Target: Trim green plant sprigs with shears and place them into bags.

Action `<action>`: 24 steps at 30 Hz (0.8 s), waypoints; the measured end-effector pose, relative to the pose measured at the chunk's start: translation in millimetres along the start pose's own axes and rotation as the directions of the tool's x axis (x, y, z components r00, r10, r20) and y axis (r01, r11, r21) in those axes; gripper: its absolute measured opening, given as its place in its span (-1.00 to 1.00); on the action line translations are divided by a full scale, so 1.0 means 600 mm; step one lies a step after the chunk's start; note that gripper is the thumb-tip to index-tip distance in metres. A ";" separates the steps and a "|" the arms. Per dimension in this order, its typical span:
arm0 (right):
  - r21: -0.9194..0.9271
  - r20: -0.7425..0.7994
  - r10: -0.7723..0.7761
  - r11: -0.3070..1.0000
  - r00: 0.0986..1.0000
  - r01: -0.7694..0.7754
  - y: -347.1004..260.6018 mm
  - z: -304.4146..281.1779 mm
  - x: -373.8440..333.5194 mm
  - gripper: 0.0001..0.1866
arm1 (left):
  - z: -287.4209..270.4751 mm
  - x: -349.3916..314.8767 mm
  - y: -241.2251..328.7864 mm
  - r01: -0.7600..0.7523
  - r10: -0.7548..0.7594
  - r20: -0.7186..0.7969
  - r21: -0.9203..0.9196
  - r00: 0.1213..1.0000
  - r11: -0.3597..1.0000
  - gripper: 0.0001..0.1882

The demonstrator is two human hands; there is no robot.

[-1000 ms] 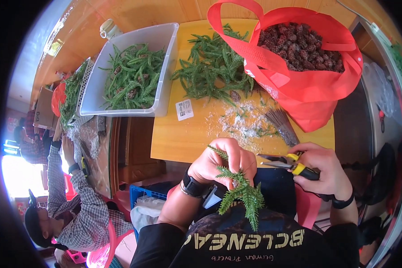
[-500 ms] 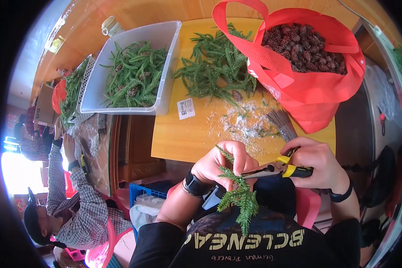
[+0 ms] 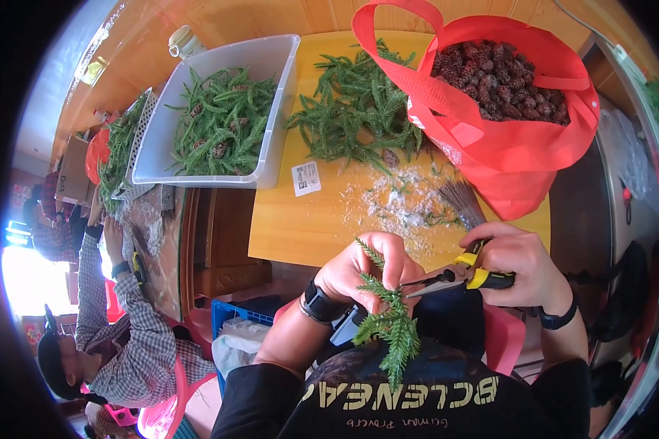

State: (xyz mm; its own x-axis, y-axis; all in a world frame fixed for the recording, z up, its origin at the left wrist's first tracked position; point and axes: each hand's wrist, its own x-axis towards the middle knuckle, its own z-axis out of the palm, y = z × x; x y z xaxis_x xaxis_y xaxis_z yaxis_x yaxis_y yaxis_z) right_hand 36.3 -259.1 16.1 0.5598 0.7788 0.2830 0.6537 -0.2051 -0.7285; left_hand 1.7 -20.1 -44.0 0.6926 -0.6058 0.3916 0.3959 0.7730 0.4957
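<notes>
Pliers [image 3: 458,276] moved onto green sprig [image 3: 389,322] gripped by left hand [image 3: 366,272]; right hand [image 3: 520,267] clenches handles; slipped jaws could nick fingers near table [image 3: 300,234] edge.

smooth wooden table [image 3: 300,227], matt red cloth bag [image 3: 505,157], glossy white plastic tub [image 3: 271,66]

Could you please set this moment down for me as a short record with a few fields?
Left hand: holds a green fir sprig
Right hand: grips yellow-handled pliers, tips at the sprig's stem
Table: yellow, with loose sprigs and white crumbs
Red bag: open, full of brown cones
White tub: sprigs and a few cones inside
Nearby: a person in a checked shirt at the left
</notes>
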 end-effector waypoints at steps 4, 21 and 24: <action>-0.051 0.002 -0.044 0.998 0.999 0.044 -0.002 0.003 0.003 -0.81 | -0.001 -0.001 0.000 -0.003 0.003 0.002 -0.020 1.000 1.000 -0.74; -0.112 -0.067 0.104 0.987 0.992 -0.111 -0.007 0.000 -0.013 -0.78 | 0.007 -0.008 0.035 0.057 0.072 -0.273 0.436 0.959 0.898 -0.68; -0.152 -0.108 0.132 0.977 0.985 -0.148 -0.004 0.001 -0.015 -0.80 | 0.011 -0.007 0.052 0.088 0.114 -0.284 0.609 0.952 0.788 -0.67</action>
State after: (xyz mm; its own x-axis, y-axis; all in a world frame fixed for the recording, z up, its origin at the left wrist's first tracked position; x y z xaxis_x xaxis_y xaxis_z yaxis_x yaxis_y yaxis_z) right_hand 29.4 -265.2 15.3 0.6930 0.6763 0.2497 0.6333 -0.4055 -0.6592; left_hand 7.4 5.1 -25.2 0.8758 -0.4352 0.2090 0.0053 0.4415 0.8972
